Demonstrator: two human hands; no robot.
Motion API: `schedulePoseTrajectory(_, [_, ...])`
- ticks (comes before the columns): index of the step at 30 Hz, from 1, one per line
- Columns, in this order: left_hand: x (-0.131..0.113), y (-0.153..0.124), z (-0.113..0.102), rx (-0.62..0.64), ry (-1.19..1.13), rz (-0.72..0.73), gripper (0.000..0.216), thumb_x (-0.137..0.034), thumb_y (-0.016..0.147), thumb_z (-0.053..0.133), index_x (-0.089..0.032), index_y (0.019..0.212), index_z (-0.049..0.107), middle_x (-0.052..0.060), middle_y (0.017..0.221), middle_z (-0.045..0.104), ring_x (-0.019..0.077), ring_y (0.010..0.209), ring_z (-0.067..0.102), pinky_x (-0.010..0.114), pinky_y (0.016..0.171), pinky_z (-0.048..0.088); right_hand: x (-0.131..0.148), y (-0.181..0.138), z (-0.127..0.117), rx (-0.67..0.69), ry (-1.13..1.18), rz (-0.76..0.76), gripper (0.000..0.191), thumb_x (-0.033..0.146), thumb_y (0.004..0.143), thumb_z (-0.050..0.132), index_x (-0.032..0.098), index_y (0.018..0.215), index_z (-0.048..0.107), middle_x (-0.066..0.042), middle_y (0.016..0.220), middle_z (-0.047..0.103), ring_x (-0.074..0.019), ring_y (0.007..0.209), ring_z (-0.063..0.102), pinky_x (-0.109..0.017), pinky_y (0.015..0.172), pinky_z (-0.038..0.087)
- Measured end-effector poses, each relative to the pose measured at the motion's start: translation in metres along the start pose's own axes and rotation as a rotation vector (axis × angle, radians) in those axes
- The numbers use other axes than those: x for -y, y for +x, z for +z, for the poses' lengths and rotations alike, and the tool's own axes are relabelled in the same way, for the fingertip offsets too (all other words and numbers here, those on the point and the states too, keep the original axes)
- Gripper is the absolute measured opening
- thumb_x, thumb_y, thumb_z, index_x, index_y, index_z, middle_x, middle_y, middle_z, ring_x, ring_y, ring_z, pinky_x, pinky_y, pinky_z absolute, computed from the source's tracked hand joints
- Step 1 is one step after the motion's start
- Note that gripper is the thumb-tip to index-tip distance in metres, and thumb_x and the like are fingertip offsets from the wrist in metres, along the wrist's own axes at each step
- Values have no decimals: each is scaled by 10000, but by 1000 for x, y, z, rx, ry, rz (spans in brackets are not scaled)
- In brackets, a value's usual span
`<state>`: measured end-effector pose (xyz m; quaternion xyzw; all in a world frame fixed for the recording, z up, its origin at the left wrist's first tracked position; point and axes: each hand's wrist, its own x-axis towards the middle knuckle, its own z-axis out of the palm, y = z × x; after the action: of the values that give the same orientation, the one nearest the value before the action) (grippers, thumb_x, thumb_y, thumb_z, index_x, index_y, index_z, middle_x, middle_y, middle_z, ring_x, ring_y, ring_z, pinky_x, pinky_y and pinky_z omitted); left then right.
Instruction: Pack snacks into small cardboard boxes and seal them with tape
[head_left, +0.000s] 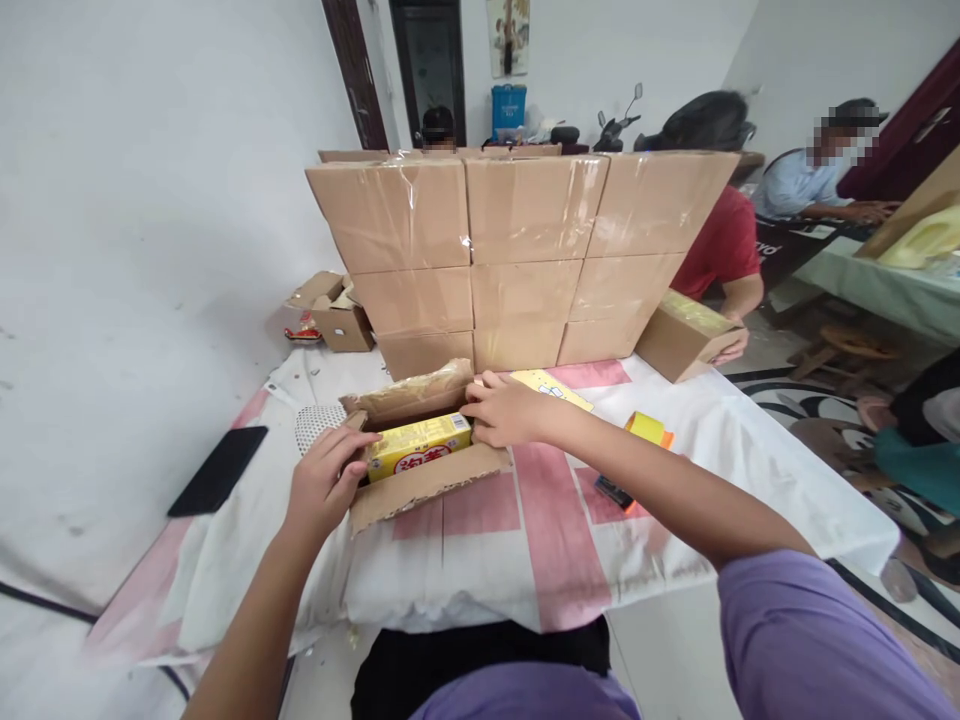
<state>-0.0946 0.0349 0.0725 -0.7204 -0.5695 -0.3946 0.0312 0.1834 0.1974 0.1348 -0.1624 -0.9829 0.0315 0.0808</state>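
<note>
A yellow printed box (420, 445) with red lettering lies inside an open cardboard carton (431, 490), whose flaps stand spread outward. My left hand (326, 478) is at the left end of the yellow box, fingertips on its top edge and thumb against its near side. At the opposite end, my right hand (501, 410) curls its fingers over the corner beside the carton's right side. Between them the two hands grip the box by its ends. Part of the carton's inside is hidden by my fingers and the box.
Taped cardboard cartons (525, 215) form a tall stack behind. A tape dispenser (619, 490), yellow tape roll (649, 428) and yellow printed sheet (553, 388) lie right; a black phone-like slab (217, 472) lies left. Across the table, a person in red holds another carton (679, 335).
</note>
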Motion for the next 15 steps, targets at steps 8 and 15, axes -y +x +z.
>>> schedulePoseTrajectory(8, [-4, 2, 0, -16, -43, -35, 568, -607, 1019, 337, -218, 975, 747, 96, 914, 719, 268, 873, 624, 400, 793, 476, -19, 4, -18, 190, 448, -4, 159, 303, 837, 684, 219, 717, 747, -94, 1100, 559, -290, 1151, 528, -441, 963, 477])
schedulePoseTrajectory(15, [14, -33, 13, -396, -145, -140, 418, -516, 1016, 441, -200, 1113, 696, 129, 1155, 676, 259, 979, 665, 393, 740, 578, -29, -50, 5, -194, 988, 155, 392, 351, 1011, 523, 323, 1398, 581, -65, 1485, 522, -220, 1338, 544, -447, 1107, 460])
